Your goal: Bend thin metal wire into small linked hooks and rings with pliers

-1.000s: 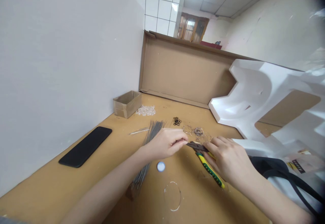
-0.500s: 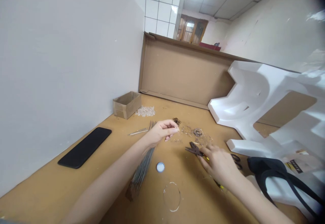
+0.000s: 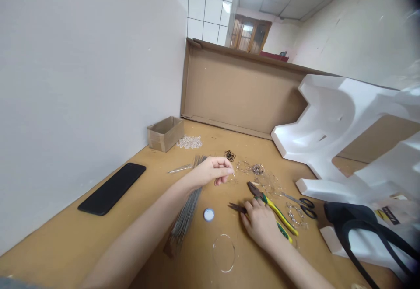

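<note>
My left hand, fingers pinched, holds a thin piece of wire above the table. My right hand is curled over needle-nose pliers, whose dark jaws point left; their green and yellow handle end shows behind the hand. Combination pliers with yellow and green handles lie right beside it. A bundle of straight grey wires runs beneath my left forearm. Near it are a small round blue-and-white lid and a wire ring.
Black rings, tangled wire loops and scissors lie beyond my hands. Clear small pieces are beside a cardboard box. A black flat case lies left; white foam stands right.
My right hand has moved left and down onto the needle-nose pliers; the combination pliers now lie uncovered beside it. My left hand keeps its pinch, almost unmoved.
</note>
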Tool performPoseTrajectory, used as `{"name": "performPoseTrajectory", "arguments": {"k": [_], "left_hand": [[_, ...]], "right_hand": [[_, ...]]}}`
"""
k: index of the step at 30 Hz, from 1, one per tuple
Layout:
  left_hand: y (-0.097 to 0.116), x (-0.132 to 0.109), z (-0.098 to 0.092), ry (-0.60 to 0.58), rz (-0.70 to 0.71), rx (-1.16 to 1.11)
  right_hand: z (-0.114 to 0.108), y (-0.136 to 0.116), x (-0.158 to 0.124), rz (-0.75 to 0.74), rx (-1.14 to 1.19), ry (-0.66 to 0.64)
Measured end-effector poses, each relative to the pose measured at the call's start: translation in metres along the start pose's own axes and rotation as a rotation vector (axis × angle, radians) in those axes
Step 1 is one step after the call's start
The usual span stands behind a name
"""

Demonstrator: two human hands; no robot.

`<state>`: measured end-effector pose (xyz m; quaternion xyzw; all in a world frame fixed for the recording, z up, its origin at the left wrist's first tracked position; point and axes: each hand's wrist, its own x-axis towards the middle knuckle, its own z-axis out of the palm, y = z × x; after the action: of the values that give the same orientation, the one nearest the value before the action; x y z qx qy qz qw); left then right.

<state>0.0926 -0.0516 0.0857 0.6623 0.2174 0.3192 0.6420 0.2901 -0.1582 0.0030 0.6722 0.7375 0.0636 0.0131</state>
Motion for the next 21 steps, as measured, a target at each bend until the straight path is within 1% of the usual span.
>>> {"name": "performPoseTrajectory", "arguments": {"k": [3,7,10,13,15,18,19,21], "left_hand": [[0.005,-0.003,0.003,-0.028,-0.059,0.133],[0.007,-0.006,0.007,-0.053,-0.048,0.200],[0.007,-0.007,0.009,-0.041,-0.039,0.232],[0.006,-0.007,0.009,-0.040,-0.009,0.243],[0.005,-0.007,0.009,-0.036,-0.004,0.242],[0.005,-0.007,0.009,-0.022,-0.015,0.253],[0.005,-0.008,0.009,-0.018,-0.015,0.257],[0.006,-0.008,0.009,-0.015,-0.013,0.261]], "right_hand": [[0.009,0.002,-0.001,-0.009,0.013,0.016],[0.014,0.005,-0.003,-0.025,0.011,0.052],[0.011,0.005,-0.003,-0.053,0.026,0.076],[0.003,0.000,-0.003,-0.106,0.091,0.095],[-0.004,-0.008,-0.004,-0.158,0.145,0.072],[-0.012,-0.025,-0.007,-0.317,0.224,-0.054],[-0.013,-0.031,-0.007,-0.379,0.228,-0.089],[-0.012,-0.043,-0.007,-0.444,0.178,-0.111]]}}
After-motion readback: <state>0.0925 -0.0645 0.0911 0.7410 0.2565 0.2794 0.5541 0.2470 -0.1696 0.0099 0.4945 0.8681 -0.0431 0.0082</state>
